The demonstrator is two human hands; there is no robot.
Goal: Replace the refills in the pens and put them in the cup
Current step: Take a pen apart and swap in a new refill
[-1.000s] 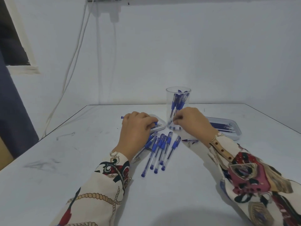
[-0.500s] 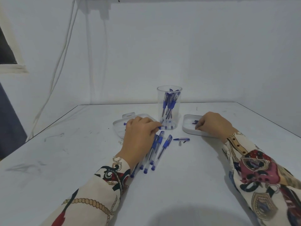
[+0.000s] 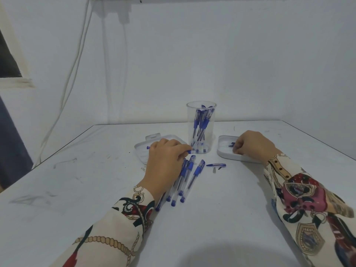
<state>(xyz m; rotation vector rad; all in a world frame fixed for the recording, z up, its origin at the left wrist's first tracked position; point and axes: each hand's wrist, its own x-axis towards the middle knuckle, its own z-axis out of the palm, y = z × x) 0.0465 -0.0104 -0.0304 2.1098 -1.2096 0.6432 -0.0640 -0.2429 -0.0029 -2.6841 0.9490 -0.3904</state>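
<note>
— So, where do I stand?

— My left hand (image 3: 165, 162) is curled round a pen (image 3: 189, 151) over the left tray (image 3: 141, 151); my right hand (image 3: 252, 145) has its fingers bent into the right tray (image 3: 224, 153) — pinching a refill, I'd guess, but I cannot tell.

— And the rest?

— Loose pens (image 3: 189, 176) lie by my left wrist, a cap (image 3: 216, 165) beside them, the cup (image 3: 201, 128) behind.

— How will they handle?

— Light, stiff, slick barrels, likely to roll — I'd grip the rubber sleeve; refills look thin and bendable.

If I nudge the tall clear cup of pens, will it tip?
Probably it could: the tall clear plastic cup is narrow, and its blue pens lean to one side. It looks light, so it may slide first on the smooth white table.
</note>
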